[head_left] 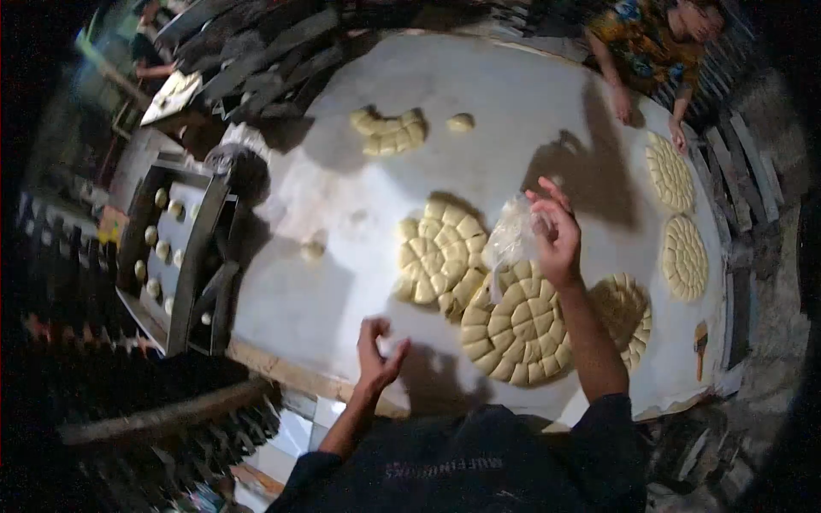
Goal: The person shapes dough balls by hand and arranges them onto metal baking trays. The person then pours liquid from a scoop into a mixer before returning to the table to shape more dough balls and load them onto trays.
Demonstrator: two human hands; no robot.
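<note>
Lamplight falls across a broad pale table [479,77] as a worker in a dark T-shirt [479,462] raises a clear bag [510,235] in the right hand [558,235], above rounds of scored dough. The bag appears pinched lightly at the thumb side, its lower end toward the gap between the middle round [438,252] and the near round [517,329]; from here the exact contact is too blurred to tell. A raised grip likely spares the soft dough a stray knock. The left hand [376,355] hovers by the table's near edge, fingers loosely curled, thumb apart, nothing visible in it, perhaps to be free and clear of the dough. Both rounds sit within easy reach, which may be why they were laid there; a third round [640,346] shows partly behind the right forearm. At the far right, a co-worker [650,43] leans in, one hand [677,137] at the rim of one of two more rounds [684,258]. A brush [700,346] lies near the right edge, seemingly out of the way. Farther up are a curved strip [389,131] and a small lump [460,123]; at left, a walled tray [190,265] contains spaced balls [162,250], the gaps presumably preventing sticking.
</note>
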